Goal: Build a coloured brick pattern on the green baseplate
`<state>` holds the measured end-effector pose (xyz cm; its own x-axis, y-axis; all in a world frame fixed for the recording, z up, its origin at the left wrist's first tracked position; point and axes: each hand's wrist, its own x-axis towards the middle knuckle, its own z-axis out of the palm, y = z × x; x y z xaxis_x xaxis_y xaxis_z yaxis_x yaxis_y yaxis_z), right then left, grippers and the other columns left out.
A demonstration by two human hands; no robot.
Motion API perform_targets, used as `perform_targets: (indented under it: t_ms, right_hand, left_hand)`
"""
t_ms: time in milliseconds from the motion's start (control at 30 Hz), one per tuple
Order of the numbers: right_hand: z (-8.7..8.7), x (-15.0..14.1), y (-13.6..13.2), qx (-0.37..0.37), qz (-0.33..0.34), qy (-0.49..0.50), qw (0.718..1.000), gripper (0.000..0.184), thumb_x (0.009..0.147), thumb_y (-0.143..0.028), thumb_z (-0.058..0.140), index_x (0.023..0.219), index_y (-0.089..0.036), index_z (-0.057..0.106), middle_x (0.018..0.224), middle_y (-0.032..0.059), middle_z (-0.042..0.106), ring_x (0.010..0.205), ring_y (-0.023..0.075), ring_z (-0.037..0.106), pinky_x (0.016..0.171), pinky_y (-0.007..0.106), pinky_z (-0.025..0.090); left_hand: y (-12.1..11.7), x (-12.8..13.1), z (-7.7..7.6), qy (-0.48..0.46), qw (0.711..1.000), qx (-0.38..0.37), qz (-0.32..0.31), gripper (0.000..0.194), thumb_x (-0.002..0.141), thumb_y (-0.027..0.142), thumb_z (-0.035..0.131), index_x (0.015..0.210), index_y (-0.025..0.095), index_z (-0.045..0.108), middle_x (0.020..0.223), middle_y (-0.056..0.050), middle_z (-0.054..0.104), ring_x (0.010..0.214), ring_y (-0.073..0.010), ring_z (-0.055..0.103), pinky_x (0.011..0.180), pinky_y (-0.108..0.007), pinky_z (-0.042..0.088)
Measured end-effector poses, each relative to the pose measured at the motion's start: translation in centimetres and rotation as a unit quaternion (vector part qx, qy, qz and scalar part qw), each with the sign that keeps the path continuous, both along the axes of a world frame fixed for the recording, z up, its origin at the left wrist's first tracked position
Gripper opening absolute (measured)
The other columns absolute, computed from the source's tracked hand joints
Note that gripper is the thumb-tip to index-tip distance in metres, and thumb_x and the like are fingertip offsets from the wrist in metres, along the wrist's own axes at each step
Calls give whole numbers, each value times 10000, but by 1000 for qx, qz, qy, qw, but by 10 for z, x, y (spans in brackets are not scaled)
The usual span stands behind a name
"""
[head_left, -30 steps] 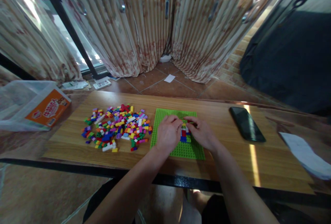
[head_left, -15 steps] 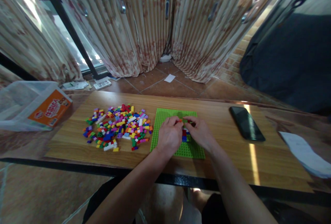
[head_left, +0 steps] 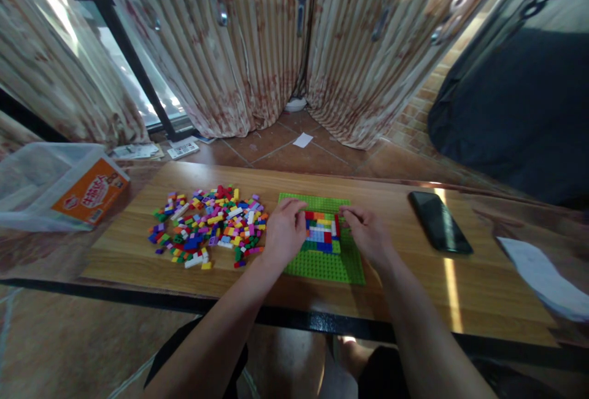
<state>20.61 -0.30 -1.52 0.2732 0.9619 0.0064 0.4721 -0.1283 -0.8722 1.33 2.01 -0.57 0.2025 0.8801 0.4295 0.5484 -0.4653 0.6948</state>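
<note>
Between my two hands, a flat block of colourful toy bricks (head_left: 318, 234) in red, blue, yellow, white and green sits on a green studded baseplate (head_left: 317, 271). My left hand (head_left: 286, 228) is at the block's left side, fingers loosely curved with the thumb apart, and nothing shows in it. At the upper right corner of the block is my right hand (head_left: 368, 233), its thumb and fingertips pinched together beside a red brick. Whatever lies inside that pinch is too small or hidden to make out.
Many loose bricks (head_left: 216, 221) are spread on the wooden table (head_left: 396, 301) to the left. A black phone (head_left: 440, 222) lies on the right, with white paper (head_left: 543, 276) beyond it. At the far left stands a clear plastic box (head_left: 46, 184) with an orange label.
My hands were close together over the bricks and have moved apart, left hand to the left, right hand slightly right. The brick block between them is now uncovered.
</note>
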Motion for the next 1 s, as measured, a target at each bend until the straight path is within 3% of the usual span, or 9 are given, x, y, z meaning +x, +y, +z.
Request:
perform_targets:
  t_ms: [267,533,767,900,1000]
  right_hand:
    - [3,0,-2,29,-28,-9,999,423,853,-460,476,1007,-143,708,934,98,734,679,183,661,620,304,504]
    - [13,-14,-8,-28,71,-135,988,508,729,-461,674,1141,-164,676,1028,116,711,832,231,664,760,361,506]
    - [11,-16,-9,-25,72,-182,980,463,761,-417,627,1150,-169,668,947,99,707,766,210,656,729,341,496]
    - [5,-11,-7,-27,66,-198,978,468,784,-431,581,1167,-173,656,941,90,705,773,211,652,731,338,490]
    - [3,-7,-6,-25,65,-215,974,467,787,-446,557,1148,-171,664,943,90,703,774,215,650,734,339,488]
  left_hand:
    - [5,-6,1,-13,1000,-12,18,197,833,98,513,947,165,660,959,-67,671,906,-177,634,855,-327,526]
    - [14,-22,9,4,999,-16,46,206,824,113,523,941,150,689,901,-66,681,791,-160,630,762,-295,525]
    - [32,-89,24,67,990,-70,104,209,811,153,535,878,171,732,811,-50,732,734,-168,651,714,-282,517]
    - [30,-133,38,153,967,-144,141,221,775,158,551,872,162,750,822,-54,746,782,-196,665,739,-290,511]
    - [27,-149,43,204,947,-200,149,221,754,156,575,885,162,753,842,-53,749,812,-199,672,744,-275,507]
